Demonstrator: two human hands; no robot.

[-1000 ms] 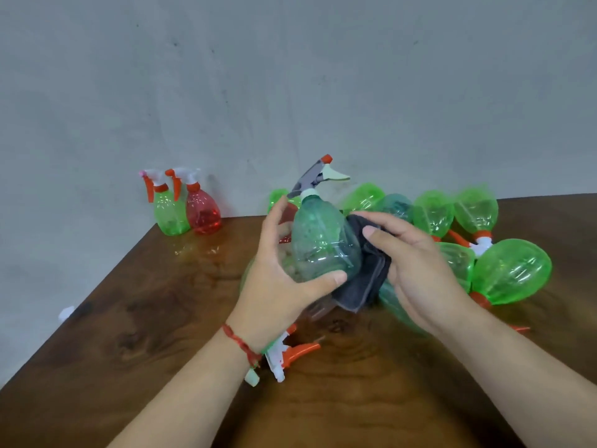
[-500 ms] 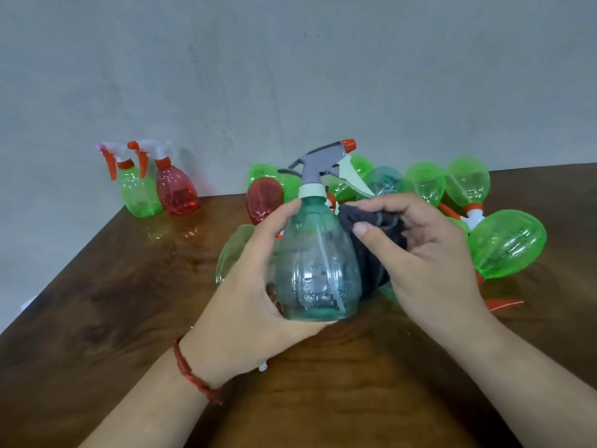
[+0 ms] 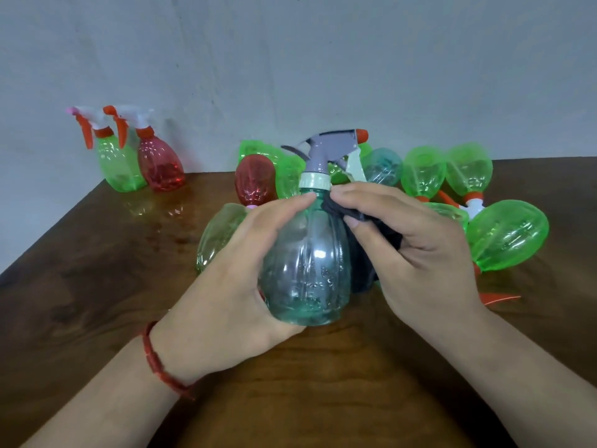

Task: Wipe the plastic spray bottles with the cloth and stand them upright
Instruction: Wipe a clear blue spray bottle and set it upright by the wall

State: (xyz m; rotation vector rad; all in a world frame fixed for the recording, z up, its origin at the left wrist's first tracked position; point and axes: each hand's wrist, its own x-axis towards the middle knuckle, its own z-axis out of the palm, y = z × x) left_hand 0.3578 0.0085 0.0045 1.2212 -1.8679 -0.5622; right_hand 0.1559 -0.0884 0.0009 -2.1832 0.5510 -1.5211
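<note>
A teal see-through spray bottle (image 3: 310, 263) with a grey trigger head and orange nozzle is held upright just above the table. My left hand (image 3: 232, 276) grips its body from the left, thumb under the base. My right hand (image 3: 410, 244) pinches a dark cloth (image 3: 365, 250) against the bottle's right shoulder, just under the white collar. Most of the cloth is hidden behind the bottle and my fingers. Behind lies a pile of several green bottles (image 3: 507, 236), one red bottle (image 3: 255, 182) and another teal one (image 3: 382, 166), all on their sides.
Two bottles stand upright at the back left by the wall: a green one (image 3: 118, 166) and a red one (image 3: 160, 166). The brown wooden table (image 3: 97, 286) ends at a slanted left edge. A grey wall rises behind.
The teal bottle turned from tilted to upright and came nearer to me. My right hand slid the cloth from the bottle's lower side up to its shoulder.
</note>
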